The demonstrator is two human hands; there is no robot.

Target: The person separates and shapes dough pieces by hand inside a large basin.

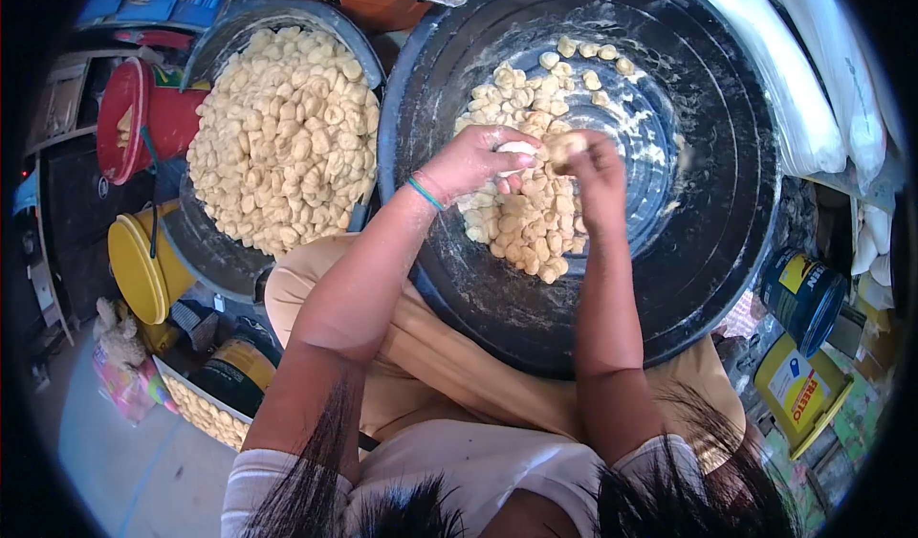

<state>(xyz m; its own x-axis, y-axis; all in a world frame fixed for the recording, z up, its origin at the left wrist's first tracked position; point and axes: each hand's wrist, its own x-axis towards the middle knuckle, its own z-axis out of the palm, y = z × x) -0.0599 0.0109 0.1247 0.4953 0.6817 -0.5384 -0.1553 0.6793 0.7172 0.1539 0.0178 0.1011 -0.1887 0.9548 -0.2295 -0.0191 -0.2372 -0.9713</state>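
My left hand (483, 160), with a teal band at its wrist, is closed on a pale, whitish dough piece (518, 148) that shows between thumb and fingers. Close beside it, my right hand (598, 170) has its fingers curled round a tan dough piece (566, 146), slightly smeared by motion. Both hands are above a pile of small, flattened dough pieces (531, 232) in a large black tub (708, 280). More dough pieces (593, 81) lie toward the tub's far side, and white flour dusts its floor.
A second tub (215, 241), heaped with dough pieces (287, 136), stands to the left. Red (124, 122) and yellow (139, 265) buckets are beyond it. White sacks (803, 69) line the right, with a dark paint bucket (808, 294) and a yellow-green container (798, 390) below.
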